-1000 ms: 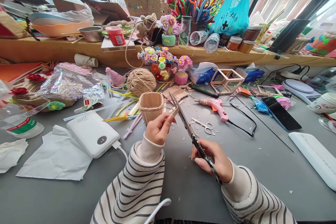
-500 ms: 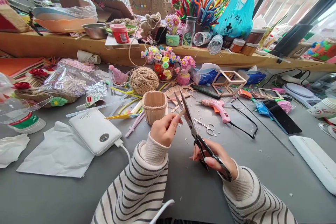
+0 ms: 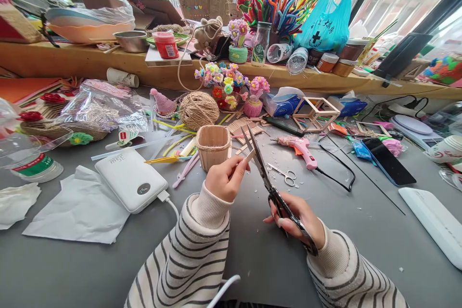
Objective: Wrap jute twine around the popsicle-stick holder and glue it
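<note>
The right hand (image 3: pixel 294 219) grips black scissors (image 3: pixel 269 180), blades parted around a wooden stick (image 3: pixel 249 156) pinched in the left hand (image 3: pixel 225 178), just in front of the stick cup (image 3: pixel 212 147). Left of the cup, a white power bank (image 3: pixel 131 180) on the grey worktop (image 3: pixel 361 231) bears unreadable grey lettering.

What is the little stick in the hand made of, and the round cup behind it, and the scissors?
The thin pale flat stick looks like bare, unpainted wood. The small tan round cup seems built from the same kind of wooden sticks, standing side by side. The long scissors have grey, shiny blades, probably metal, and dark handles, perhaps plastic.
</note>
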Demonstrator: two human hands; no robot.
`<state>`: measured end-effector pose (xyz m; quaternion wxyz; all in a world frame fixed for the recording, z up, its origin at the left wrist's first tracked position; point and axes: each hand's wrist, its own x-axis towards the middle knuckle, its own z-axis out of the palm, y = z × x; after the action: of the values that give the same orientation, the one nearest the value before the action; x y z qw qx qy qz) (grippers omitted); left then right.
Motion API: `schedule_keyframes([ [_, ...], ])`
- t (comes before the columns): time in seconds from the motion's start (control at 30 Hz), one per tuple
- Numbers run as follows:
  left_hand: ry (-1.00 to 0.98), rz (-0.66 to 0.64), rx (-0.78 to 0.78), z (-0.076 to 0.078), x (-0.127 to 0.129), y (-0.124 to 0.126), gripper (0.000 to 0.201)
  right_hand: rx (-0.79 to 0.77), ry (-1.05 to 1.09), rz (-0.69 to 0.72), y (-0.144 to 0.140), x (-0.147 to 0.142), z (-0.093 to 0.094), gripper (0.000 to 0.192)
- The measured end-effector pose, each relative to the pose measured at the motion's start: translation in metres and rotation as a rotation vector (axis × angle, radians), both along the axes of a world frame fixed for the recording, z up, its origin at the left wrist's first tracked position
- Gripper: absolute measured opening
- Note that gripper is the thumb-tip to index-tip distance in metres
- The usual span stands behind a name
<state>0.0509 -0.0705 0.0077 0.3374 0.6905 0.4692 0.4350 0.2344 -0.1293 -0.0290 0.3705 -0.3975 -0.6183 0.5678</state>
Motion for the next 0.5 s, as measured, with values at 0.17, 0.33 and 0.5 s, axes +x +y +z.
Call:
schedule_keyframes([
  [0.17, -0.027, 0.028, -0.022, 0.0005, 0.0041, -0.0027, 0.025, 0.015, 0.0, -0.003, 0.0001, -0.0026, -0.0029, 0.036],
  [0.33, -0.06, 0.027, -0.039, -0.0016, 0.0059, -0.0028, 0.026, 0.01, -0.005, -0.024, -0.0007, -0.0031, -0.0058, 0.035],
  [0.5, -0.094, 0.027, -0.078, -0.0038, 0.0054, -0.0007, 0.027, -0.027, -0.006, 0.004, 0.0009, -0.004, -0.0048, 0.036],
])
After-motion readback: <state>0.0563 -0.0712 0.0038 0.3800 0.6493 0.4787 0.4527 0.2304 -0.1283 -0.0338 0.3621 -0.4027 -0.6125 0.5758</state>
